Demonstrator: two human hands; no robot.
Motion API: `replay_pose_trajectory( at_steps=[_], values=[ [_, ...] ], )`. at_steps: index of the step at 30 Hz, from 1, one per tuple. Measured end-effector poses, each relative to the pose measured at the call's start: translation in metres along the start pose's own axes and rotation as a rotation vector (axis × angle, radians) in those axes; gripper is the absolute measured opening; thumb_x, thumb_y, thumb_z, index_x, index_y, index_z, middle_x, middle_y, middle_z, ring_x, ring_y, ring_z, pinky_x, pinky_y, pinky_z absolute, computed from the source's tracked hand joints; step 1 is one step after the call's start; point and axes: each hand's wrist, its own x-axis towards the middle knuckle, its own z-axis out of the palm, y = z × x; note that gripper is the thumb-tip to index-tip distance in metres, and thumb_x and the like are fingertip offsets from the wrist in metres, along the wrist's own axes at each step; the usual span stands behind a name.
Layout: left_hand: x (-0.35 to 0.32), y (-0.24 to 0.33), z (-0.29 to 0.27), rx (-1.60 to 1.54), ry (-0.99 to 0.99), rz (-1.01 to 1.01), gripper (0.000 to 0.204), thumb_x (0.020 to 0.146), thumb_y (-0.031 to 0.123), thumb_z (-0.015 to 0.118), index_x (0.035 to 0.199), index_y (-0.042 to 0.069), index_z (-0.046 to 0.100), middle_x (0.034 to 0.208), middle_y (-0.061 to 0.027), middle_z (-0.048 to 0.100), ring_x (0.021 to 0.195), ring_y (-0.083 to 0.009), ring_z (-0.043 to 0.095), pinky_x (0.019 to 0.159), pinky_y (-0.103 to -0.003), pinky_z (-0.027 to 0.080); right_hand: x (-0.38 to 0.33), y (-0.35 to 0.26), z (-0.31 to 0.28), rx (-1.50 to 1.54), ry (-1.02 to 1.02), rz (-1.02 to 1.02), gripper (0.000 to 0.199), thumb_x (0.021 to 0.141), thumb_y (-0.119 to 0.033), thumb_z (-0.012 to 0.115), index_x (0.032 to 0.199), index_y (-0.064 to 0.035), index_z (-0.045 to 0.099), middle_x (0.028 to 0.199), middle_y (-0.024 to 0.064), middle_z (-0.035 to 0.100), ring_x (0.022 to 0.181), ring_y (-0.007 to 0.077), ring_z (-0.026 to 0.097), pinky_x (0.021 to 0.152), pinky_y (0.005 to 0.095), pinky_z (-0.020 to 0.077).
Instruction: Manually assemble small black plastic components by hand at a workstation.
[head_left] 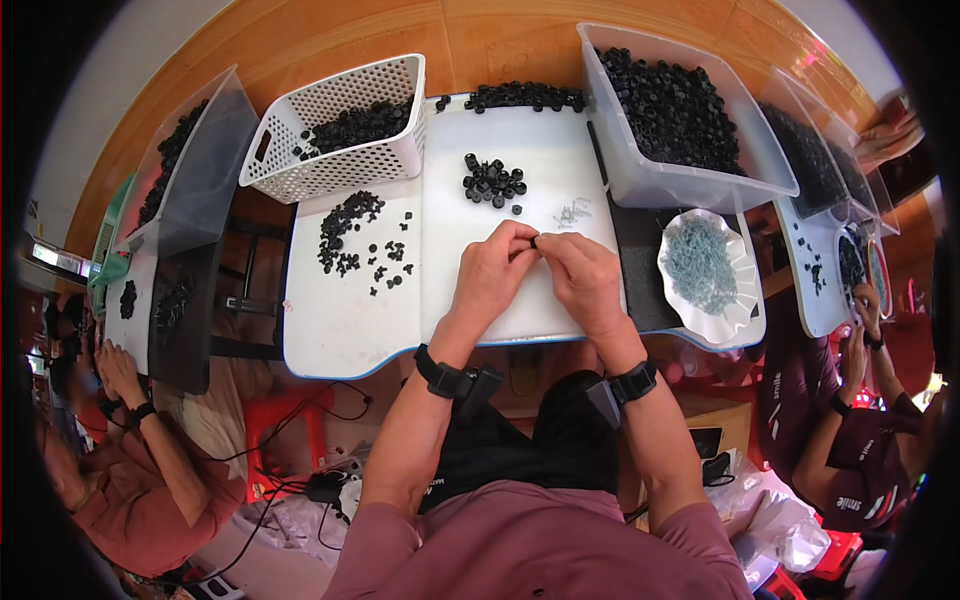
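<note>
The worktop (350, 330) at centre frame is smooth white plastic with a slight sheen. The small parts (493, 181) on it look like matt black plastic. The perforated basket (340, 160), upper left, is glossy white plastic; the bin (690, 185), upper right, is clear, smooth plastic. The fluted dish (745, 285) at right is glossy white. The floor (500, 40) along the top looks like polished wood.

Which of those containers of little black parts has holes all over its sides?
The white basket at the far left of the white board. Its walls are perforated with rows of small holes, while the clear tub to the right has smooth, see-through sides.
</note>
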Motion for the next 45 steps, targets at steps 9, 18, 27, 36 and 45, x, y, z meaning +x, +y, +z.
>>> replay_pose_trajectory(
  at_steps=[9,18,27,36,45],
  values=[
    [0.009,-0.010,-0.015,-0.250,-0.169,-0.187,0.031,0.098,0.011,0.068,0.127,-0.001,0.068,0.094,-0.0105,0.079,0.087,-0.0121,0.072,0.080,-0.026,0.055,-0.001,0.000,0.003,-0.126,-0.003,-0.103,0.023,0.084,0.002,0.071,0.106,-0.0053,0.070,0.085,0.0094,0.073,0.072,0.0265,0.071,0.063,0.0378,0.0565],
    [0.011,-0.011,-0.015,-0.455,-0.163,-0.264,0.028,0.099,0.013,0.070,0.121,-0.005,0.071,0.099,-0.0102,0.079,0.091,-0.0106,0.071,0.083,-0.026,0.056,-0.005,0.002,0.002,0.140,0.015,0.127,0.022,0.088,0.005,0.068,0.107,-0.0049,0.069,0.086,0.0134,0.071,0.076,0.0312,0.071,0.069,0.0402,0.0560],
    [0.005,-0.008,-0.012,-0.473,-0.088,-0.247,0.028,0.099,0.011,0.070,0.120,-0.008,0.070,0.099,-0.0115,0.079,0.093,-0.0124,0.074,0.086,-0.025,0.057,-0.002,0.018,0.000,-0.066,0.035,0.547,0.010,0.087,0.003,0.068,0.096,0.0001,0.072,0.100,0.0167,0.066,0.089,0.0380,0.067,0.079,0.0428,0.0550],
    [0.005,-0.012,-0.012,-0.441,-0.093,-0.251,0.027,0.099,0.007,0.070,0.122,-0.007,0.069,0.106,-0.0126,0.079,0.096,-0.0127,0.073,0.087,-0.025,0.057,0.002,0.024,0.009,-0.115,0.015,0.508,0.008,0.086,-0.001,0.071,0.094,0.0010,0.071,0.099,0.0180,0.064,0.095,0.0389,0.064,0.084,0.0466,0.0528],
    [0.005,-0.006,-0.037,-0.407,0.032,-0.223,0.027,0.096,0.010,0.075,0.120,-0.003,0.072,0.108,-0.0093,0.077,0.096,-0.0113,0.070,0.084,-0.025,0.055,-0.001,0.022,0.008,-0.135,-0.011,0.445,0.008,0.087,0.000,0.071,0.094,0.0018,0.067,0.099,0.0192,0.061,0.097,0.0401,0.061,0.085,0.0476,0.0512]
  ],
)
